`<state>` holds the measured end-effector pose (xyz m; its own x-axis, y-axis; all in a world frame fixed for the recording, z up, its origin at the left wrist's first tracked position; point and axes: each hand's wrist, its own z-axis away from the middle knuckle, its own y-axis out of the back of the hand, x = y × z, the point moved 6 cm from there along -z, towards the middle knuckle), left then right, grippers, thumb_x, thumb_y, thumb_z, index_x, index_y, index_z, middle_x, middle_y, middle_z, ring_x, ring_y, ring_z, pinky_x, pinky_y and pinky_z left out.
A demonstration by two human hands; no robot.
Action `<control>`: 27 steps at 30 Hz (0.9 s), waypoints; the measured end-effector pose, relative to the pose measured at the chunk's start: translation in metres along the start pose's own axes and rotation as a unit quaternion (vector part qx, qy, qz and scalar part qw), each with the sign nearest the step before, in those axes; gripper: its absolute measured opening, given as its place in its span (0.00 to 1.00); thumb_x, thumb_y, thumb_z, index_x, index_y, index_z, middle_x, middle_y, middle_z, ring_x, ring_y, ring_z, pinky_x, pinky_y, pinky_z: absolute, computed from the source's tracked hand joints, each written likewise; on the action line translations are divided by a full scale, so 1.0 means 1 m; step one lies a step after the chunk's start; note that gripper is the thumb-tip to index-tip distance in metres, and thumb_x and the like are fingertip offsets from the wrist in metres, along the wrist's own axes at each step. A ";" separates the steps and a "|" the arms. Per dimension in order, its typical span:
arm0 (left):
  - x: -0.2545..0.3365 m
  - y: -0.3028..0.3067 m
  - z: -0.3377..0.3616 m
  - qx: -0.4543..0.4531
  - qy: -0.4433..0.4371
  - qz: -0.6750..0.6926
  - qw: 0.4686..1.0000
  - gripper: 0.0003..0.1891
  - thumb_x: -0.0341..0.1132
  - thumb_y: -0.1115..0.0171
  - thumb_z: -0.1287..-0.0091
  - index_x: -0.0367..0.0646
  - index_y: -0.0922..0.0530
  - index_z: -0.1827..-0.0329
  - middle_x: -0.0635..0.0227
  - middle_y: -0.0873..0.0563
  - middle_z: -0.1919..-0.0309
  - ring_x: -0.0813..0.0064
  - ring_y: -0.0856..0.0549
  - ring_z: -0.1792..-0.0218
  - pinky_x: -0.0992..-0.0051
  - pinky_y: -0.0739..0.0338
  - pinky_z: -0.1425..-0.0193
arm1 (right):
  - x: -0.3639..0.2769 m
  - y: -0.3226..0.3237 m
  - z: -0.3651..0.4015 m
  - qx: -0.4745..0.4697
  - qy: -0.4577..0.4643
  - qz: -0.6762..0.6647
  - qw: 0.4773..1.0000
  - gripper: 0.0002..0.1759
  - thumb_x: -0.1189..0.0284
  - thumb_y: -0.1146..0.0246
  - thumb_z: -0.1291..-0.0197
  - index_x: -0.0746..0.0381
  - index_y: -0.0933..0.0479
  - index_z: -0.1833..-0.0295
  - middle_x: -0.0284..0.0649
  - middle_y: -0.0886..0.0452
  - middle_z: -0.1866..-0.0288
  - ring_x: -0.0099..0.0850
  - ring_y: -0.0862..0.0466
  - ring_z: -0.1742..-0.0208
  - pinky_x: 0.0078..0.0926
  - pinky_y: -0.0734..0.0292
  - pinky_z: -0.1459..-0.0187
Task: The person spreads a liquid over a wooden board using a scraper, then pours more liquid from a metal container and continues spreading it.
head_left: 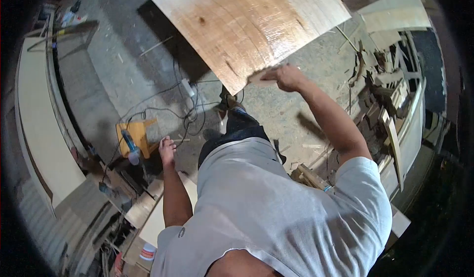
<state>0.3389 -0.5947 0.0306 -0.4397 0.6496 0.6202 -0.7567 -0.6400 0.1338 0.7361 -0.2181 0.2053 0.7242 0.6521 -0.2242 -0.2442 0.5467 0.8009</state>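
A large plywood board [232,22] with knots reaches in from the top, its surface wet and glossy along the middle and right. At its near edge, my right hand [289,78] is closed around a flat pale piece [263,78], pressed close to the board's rim; the fingers partly cover the piece, and I cannot tell its exact kind. My left hand [168,151] hangs low at my left side, fingers loosely curled and apart, with nothing seen in it. It is nearest to a small yellow-orange stool [143,134], on which a blue tool with a clear end [130,142] lies.
Cables and a white power strip [187,87] lie on the floor left of my feet. Wood offcuts [395,96] are heaped at the right. A long pale panel [42,124] runs along the left side. A white tub [147,252] stands behind me at the lower left.
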 end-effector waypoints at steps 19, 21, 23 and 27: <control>0.102 -0.019 -0.025 0.004 -0.032 -0.064 0.997 0.13 0.43 0.46 0.31 0.46 0.27 0.49 0.72 0.21 0.69 0.82 0.22 0.77 0.83 0.30 0.75 | 0.195 0.044 -0.025 0.179 -0.351 -0.096 0.914 0.24 0.72 0.49 0.43 0.42 0.25 0.41 0.47 0.19 0.50 0.45 0.18 0.52 0.40 0.22 0.51; 0.108 -0.024 -0.036 -0.012 -0.025 -0.075 0.997 0.13 0.41 0.45 0.32 0.46 0.27 0.49 0.72 0.21 0.69 0.81 0.23 0.77 0.83 0.30 0.75 | 0.159 0.026 -0.021 0.207 -0.338 -0.072 0.915 0.23 0.71 0.49 0.42 0.41 0.25 0.41 0.44 0.19 0.49 0.42 0.18 0.52 0.39 0.22 0.52; 0.099 -0.017 -0.060 -0.053 -0.029 -0.051 0.997 0.15 0.39 0.44 0.35 0.44 0.26 0.48 0.71 0.21 0.69 0.81 0.23 0.77 0.83 0.31 0.76 | 0.120 -0.001 -0.010 0.228 -0.322 -0.086 0.915 0.24 0.73 0.49 0.43 0.41 0.25 0.41 0.43 0.19 0.49 0.41 0.17 0.52 0.39 0.22 0.53; 0.117 -0.009 -0.081 -0.068 -0.009 -0.160 0.985 0.14 0.39 0.45 0.34 0.46 0.26 0.49 0.70 0.20 0.69 0.81 0.23 0.75 0.83 0.32 0.74 | 0.036 -0.025 0.005 0.248 -0.311 -0.099 0.912 0.25 0.75 0.49 0.46 0.43 0.24 0.42 0.43 0.17 0.57 0.42 0.16 0.58 0.42 0.22 0.59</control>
<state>0.2553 -0.4795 0.0393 -0.1610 0.8002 0.5777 -0.9135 -0.3425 0.2198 0.7713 -0.2112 0.1795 0.9859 0.0579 -0.1567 0.1409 0.2163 0.9661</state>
